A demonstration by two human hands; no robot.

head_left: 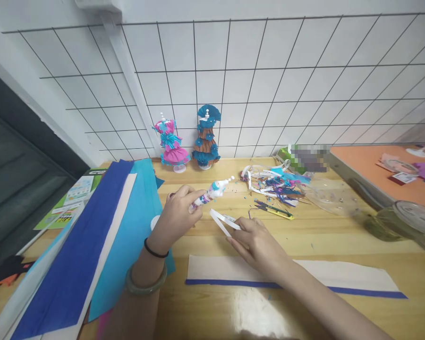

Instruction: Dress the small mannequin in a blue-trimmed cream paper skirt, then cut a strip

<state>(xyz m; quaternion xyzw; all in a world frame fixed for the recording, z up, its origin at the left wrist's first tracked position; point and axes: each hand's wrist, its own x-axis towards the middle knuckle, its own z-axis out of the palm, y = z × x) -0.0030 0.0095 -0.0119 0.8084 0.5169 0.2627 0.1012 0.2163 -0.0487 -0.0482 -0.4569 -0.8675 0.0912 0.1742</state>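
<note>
My left hand point(182, 210) is closed around a small white doll-sized mannequin point(212, 190) with purple and teal patches, tilted so its beaded tip points right. Its round white base point(155, 222) shows beside my wrist. My right hand point(257, 236) pinches a folded narrow white strip point(220, 225), whose bend lies just below the mannequin, apart from it. Below my right hand and partly hidden by my forearm lies a long pale paper strip point(219, 269) with a dark blue lower edge.
Two dressed mannequins, one pink point(173, 153) and one teal-brown point(206, 141), stand by the wall. Blue paper sheets point(74, 250) lie left. Right are paper scraps point(272, 182), a yellow cutter knife point(278, 211), a clear plastic piece point(335, 196) and a tape roll point(407, 222).
</note>
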